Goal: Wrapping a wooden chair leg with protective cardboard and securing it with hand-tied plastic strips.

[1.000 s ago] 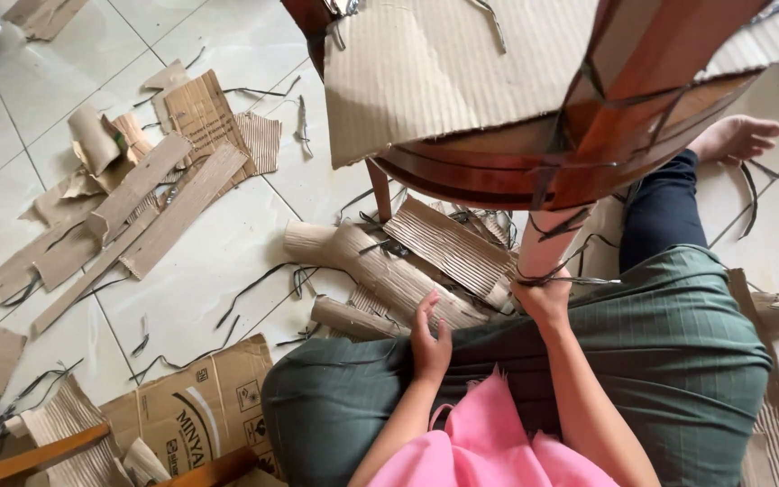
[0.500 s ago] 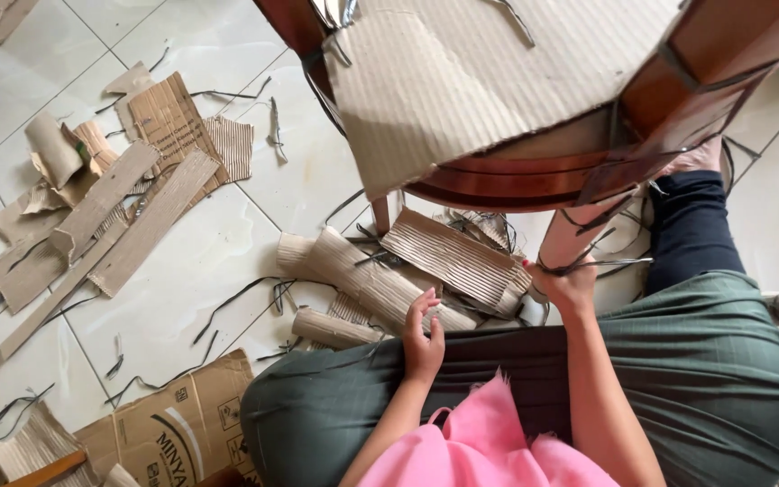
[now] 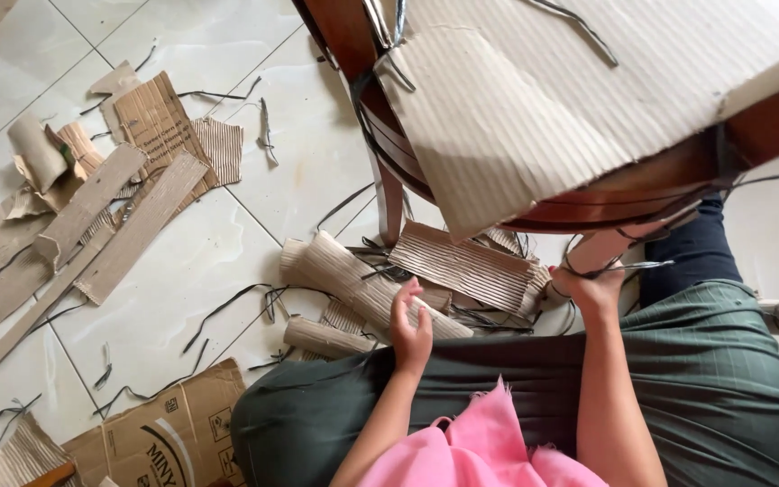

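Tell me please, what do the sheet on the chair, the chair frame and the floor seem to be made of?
The sheet looks like corrugated cardboard: matte brown, with fine parallel ribs. The chair frame seems to be wood with a glossy reddish-brown varnish, judging by its shine. The floor appears to be glazed ceramic tile: pale, reflective, with straight grout lines. The right hand grips a chair leg wrapped in the same ribbed cardboard.

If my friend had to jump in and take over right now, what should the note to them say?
Right hand: gripping the lower end of a chair leg that has thin dark strips looped round it.
Left hand: open, resting by the corrugated cardboard rolls on the floor, holding nothing.
Wooden chair: corrugated cardboard sheet already covers part of it, strapped on with dark strips.
Left: the gripped leg shows bare wood; rolls and flat pieces lie unused on the tiles.
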